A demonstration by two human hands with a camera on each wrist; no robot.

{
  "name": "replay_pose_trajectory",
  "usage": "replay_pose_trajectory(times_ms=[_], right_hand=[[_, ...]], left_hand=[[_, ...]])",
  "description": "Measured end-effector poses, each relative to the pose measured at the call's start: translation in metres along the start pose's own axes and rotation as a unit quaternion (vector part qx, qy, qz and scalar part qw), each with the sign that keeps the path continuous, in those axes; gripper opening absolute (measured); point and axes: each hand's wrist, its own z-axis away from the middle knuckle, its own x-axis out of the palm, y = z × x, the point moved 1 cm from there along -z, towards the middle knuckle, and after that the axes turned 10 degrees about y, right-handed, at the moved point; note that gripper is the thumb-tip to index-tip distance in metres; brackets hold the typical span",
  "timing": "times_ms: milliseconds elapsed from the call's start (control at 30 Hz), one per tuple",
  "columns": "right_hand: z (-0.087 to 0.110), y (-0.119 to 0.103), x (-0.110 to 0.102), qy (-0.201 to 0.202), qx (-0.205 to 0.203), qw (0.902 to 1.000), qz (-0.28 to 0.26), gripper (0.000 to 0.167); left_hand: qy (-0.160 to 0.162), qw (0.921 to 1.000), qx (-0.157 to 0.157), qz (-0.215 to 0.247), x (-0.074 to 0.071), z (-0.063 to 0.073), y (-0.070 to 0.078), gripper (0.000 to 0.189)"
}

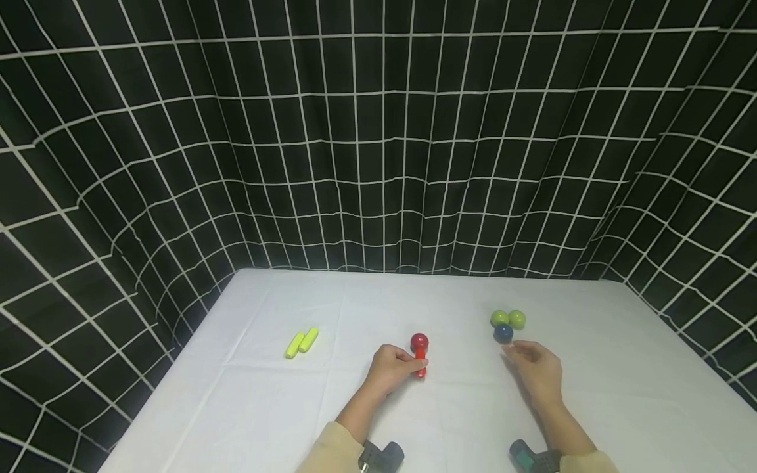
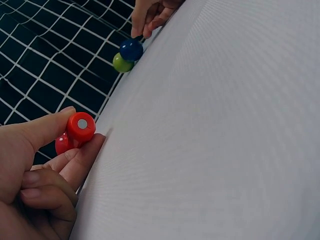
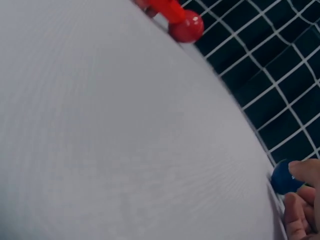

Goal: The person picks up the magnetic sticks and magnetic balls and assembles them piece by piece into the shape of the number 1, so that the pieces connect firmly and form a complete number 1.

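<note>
My left hand [image 1: 391,369] pinches a short red stick [image 1: 420,363] between thumb and fingers. A round grey disc shows in the stick's near end in the left wrist view, and its far end meets a glossy red ball [image 1: 419,341]. Over on the right, my right hand [image 1: 539,371] has its thumb and fingertips at the near side of a dark blue ball [image 1: 503,333]. In the right wrist view the thumb overlaps the blue ball [image 3: 284,178], with fingers curled below it. Two green balls [image 1: 499,318] sit right behind the blue one.
Two yellow-green sticks [image 1: 301,343] lie end to side on the left of the white-covered table [image 1: 248,407]. Dark cloth with a white grid [image 1: 390,157] hangs behind the table and at both sides. Each wrist wears a grey camera mount [image 1: 381,456].
</note>
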Motion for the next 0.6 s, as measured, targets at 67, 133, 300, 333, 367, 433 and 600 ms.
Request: replay_pose_trajectory(times_ms=[67,133,300,333,367,433,600], right_hand=[[0.000,0.001,0.001,0.011,-0.007,0.9999,0.001,0.045],[-0.001,0.001,0.002,0.018,-0.010,0.9998,0.000,0.050],[-0.008,0.002,0.007,0.021,-0.009,0.9997,0.002,0.058],[-0.009,0.002,0.008,0.020,-0.010,0.9997,0.005,0.059],[-0.011,0.002,0.009,0.020,-0.013,0.9997,0.008,0.059],[-0.013,0.001,0.011,0.016,-0.018,0.9996,0.016,0.060],[-0.016,0.000,0.016,0.014,-0.035,0.9987,0.033,0.060]], left_hand=[[-0.002,1.0000,0.002,-0.001,0.001,0.000,-0.001,0.026],[-0.002,1.0000,0.004,0.001,0.001,-0.001,-0.001,0.026],[-0.004,1.0000,0.009,0.002,0.001,-0.002,-0.002,0.026],[-0.004,0.9999,0.009,0.003,0.001,-0.002,-0.002,0.026],[-0.005,0.9999,0.008,0.003,0.001,-0.002,-0.001,0.026],[-0.006,0.9999,0.008,0.002,0.001,-0.001,-0.001,0.026],[-0.007,1.0000,0.005,-0.001,0.000,-0.001,0.000,0.026]])
